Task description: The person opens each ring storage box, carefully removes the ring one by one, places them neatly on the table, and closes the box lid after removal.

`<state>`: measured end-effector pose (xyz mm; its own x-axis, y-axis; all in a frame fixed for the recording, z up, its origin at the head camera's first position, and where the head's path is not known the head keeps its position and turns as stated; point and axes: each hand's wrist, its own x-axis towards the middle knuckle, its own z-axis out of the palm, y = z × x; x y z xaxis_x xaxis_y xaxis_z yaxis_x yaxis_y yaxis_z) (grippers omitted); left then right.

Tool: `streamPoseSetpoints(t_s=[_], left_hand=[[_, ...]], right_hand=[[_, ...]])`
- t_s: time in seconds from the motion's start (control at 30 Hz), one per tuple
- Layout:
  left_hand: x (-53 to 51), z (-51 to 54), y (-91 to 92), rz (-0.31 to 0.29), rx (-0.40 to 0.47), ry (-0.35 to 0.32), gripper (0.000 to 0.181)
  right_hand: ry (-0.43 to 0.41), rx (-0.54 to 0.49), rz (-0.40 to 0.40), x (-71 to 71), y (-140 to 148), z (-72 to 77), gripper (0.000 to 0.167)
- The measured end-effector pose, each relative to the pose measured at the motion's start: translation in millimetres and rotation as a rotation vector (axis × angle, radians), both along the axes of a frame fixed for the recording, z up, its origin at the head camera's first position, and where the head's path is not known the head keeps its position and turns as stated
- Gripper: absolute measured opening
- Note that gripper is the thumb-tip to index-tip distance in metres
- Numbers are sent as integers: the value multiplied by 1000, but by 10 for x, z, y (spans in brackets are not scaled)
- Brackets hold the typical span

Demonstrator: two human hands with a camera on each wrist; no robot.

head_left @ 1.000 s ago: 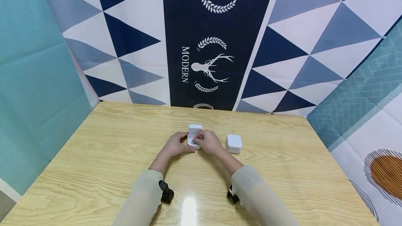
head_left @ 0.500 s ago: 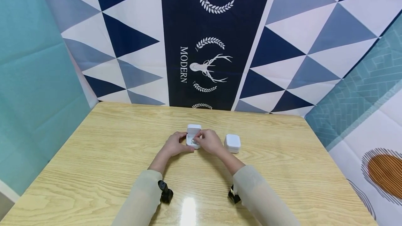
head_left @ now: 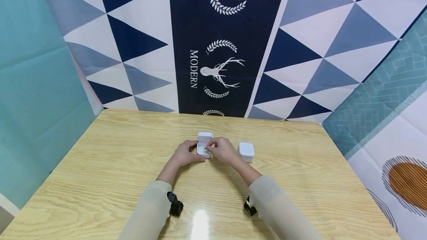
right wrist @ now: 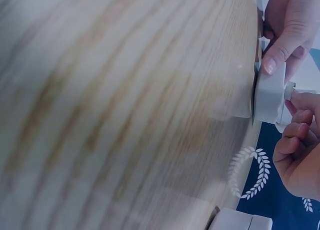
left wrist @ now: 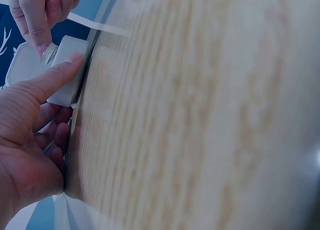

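Note:
A small white ring box stands with its lid raised near the middle of the table. My left hand grips it from the left, with its thumb pressed across the front of the base. From the right, my right hand pinches a small silvery ring between thumb and index finger, at the opening of the box. In the right wrist view the ring sits upright at the base's inner edge. Its lower part is hidden, so how deep it sits cannot be told.
A second white box, lid down, stands just right of my right hand. The wooden table runs back to a patterned cloth. A teal cloth hangs along the left side.
The head view has shifted slightly. Both hands stay at the ring box, and the ring between my right fingers shows a little more clearly, seemingly turned a bit.

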<state>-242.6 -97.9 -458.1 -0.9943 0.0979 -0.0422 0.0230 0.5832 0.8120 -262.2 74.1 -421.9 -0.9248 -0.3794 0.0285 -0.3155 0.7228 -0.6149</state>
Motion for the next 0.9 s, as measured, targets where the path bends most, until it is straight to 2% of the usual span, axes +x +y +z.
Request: streamPoseSetpoints(t_s=[0.53, 0.9], left_hand=[[9, 1, -1, -2, -9, 11, 76], [19, 17, 7, 0, -35, 3, 75]], right_hand=[[11, 14, 36, 26, 19, 69, 12], [1, -2, 109, 50, 13, 95, 12]])
